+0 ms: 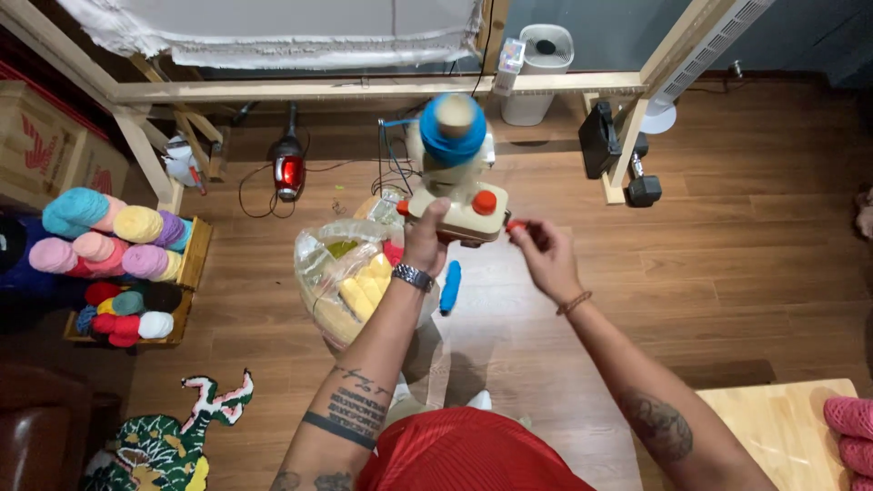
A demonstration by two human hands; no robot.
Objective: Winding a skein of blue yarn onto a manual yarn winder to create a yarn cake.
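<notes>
Gripping the cream yarn winder (459, 214) from its near-left side, my left hand (425, 241) is closed around the body. My right hand (544, 255) sits just right of it, fingertips pinched on what looks like the small red crank knob (516, 225); the blue yarn cone (452, 132) rises beyond both hands.

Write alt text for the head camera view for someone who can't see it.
Seen from above, a left hand steadies a cream yarn winder carrying blue yarn while the right hand grips its red crank. Yarn shelves stand at left.
</notes>
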